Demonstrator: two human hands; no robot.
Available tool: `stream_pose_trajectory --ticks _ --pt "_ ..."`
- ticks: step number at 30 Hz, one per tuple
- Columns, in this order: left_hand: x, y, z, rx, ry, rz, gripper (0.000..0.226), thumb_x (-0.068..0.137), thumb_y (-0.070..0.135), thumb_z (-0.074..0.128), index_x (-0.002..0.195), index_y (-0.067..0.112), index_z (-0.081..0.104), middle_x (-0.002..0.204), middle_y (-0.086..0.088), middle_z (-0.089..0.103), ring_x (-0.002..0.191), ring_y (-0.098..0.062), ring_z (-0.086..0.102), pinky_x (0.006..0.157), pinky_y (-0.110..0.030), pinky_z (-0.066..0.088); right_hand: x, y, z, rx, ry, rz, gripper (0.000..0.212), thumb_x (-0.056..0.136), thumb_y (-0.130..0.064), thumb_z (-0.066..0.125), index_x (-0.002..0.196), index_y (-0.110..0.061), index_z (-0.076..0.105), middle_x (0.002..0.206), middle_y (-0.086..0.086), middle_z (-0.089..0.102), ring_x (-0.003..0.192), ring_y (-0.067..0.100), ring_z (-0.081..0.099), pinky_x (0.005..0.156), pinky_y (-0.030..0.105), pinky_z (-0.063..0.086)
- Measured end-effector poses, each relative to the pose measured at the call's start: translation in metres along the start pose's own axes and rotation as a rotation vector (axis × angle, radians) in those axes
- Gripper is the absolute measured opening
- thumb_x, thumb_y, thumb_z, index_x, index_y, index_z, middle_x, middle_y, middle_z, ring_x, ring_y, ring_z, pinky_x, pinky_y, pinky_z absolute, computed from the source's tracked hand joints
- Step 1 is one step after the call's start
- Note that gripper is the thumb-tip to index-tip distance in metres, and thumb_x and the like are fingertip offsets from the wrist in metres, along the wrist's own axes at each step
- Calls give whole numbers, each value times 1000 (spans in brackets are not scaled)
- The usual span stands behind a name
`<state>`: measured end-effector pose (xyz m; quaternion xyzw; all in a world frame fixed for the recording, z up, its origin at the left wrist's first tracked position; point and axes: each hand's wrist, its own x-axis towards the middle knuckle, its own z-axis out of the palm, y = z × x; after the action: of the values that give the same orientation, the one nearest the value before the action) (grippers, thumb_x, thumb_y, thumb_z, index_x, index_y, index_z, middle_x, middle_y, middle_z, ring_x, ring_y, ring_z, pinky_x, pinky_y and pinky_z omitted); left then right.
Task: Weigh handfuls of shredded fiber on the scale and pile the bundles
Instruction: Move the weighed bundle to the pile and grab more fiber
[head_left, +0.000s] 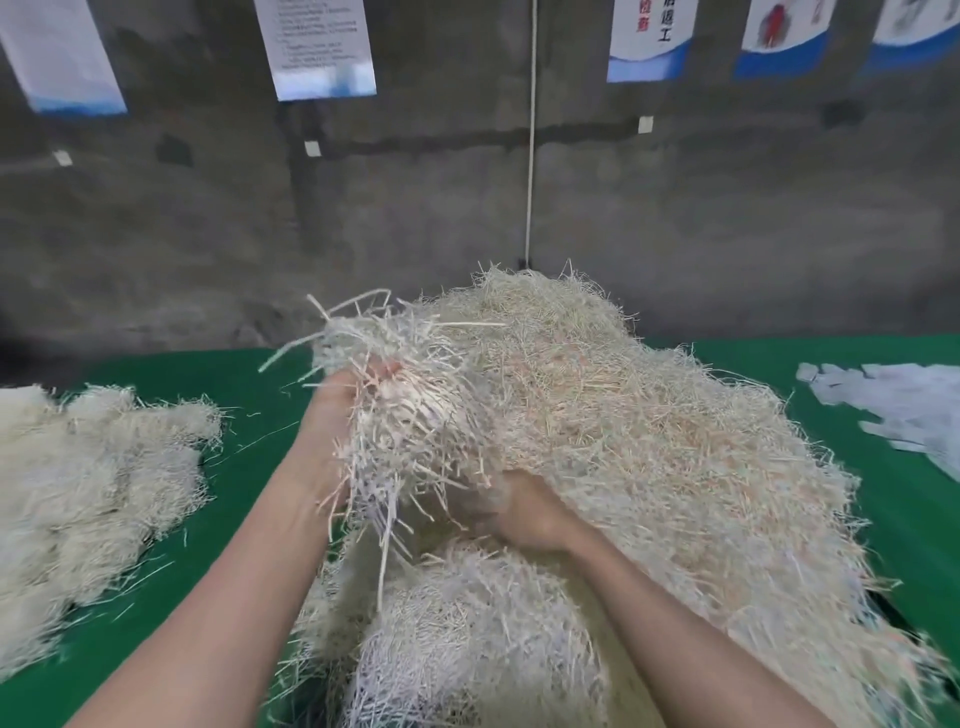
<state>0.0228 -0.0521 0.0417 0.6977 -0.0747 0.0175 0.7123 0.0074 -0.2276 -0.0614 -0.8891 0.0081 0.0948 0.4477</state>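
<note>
Holding a handful of shredded fiber (410, 415) above the heap (649, 441), left hand (337, 410) fingers curled round it; right hand (524, 512) fingers buried, grip unclear. The bundle pile (93, 483) lies leftward, nearer left hand.

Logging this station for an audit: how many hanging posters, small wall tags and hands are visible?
White-and-blue hanging paper posters: 5
Small white square wall tags: 3
Bare hands, left and right, gripping pale shredded fiber: 2
Total: 10
</note>
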Motion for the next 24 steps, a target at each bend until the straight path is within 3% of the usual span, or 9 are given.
stream_pose_trajectory --ticks 3,5,6,8,10,13,16,19,24 --pt "12 -14 -9 442 -321 -83 40 84 22 62 121 8 56 131 6 56 116 -6 51 99 -33 38 10 18 -18 131 299 83 13 91 3 49 84 -1 60 87 13 62 63 17 55 56 26 45" --pt "12 -35 6 851 -577 -238 82 75 33 73 141 5 35 150 -3 32 122 -16 45 101 -31 39 11 11 -30 140 427 35 21 91 10 42 84 -4 58 89 11 58 56 8 52 57 20 50" --pt "7 -45 18 1070 -645 -260 83 71 38 75 139 6 38 143 -4 39 109 -15 50 89 -25 45 10 4 -35 112 466 1 24 91 12 41 91 -4 59 91 8 57 55 4 53 59 23 55" --pt "6 -65 39 1327 -605 -177 50 72 30 73 111 4 56 100 -1 61 72 -8 53 56 -15 45 8 0 -40 17 493 -50 32 87 13 45 97 -13 61 88 -1 57 42 2 50 41 20 46" --pt "13 -73 46 1450 -423 24 21 72 10 61 93 9 58 74 5 53 57 -4 48 43 -13 39 5 11 -45 -98 484 -72 28 84 3 57 91 -23 60 84 -9 57 37 3 45 35 16 33" --pt "35 -74 35 1547 -233 297 41 72 2 54 110 14 60 83 6 61 68 -6 53 63 -16 46 -7 38 -55 -276 500 -22 29 83 -24 71 110 -18 64 84 -17 60 40 2 49 38 14 34" --pt "47 -78 18 1553 -149 296 21 73 1 49 87 14 60 77 4 59 67 -10 55 74 -26 55 -19 66 -66 -431 552 47 36 82 -32 71 114 -18 62 65 -15 56 45 -1 50 42 12 33" --pt "52 -82 14 1381 -13 216 24 73 0 53 57 15 43 58 1 49 52 -13 46 55 -25 52 -22 84 -66 -511 523 96 36 87 -28 67 121 -18 57 73 -14 57 52 -2 49 42 11 29" --pt "58 -77 0 887 278 96 31 78 -5 56 53 10 48 49 -1 48 39 -13 42 35 -17 31 -28 102 -57 -597 452 138 29 93 -31 57 119 -20 53 76 -10 57 63 6 52 47 18 31"
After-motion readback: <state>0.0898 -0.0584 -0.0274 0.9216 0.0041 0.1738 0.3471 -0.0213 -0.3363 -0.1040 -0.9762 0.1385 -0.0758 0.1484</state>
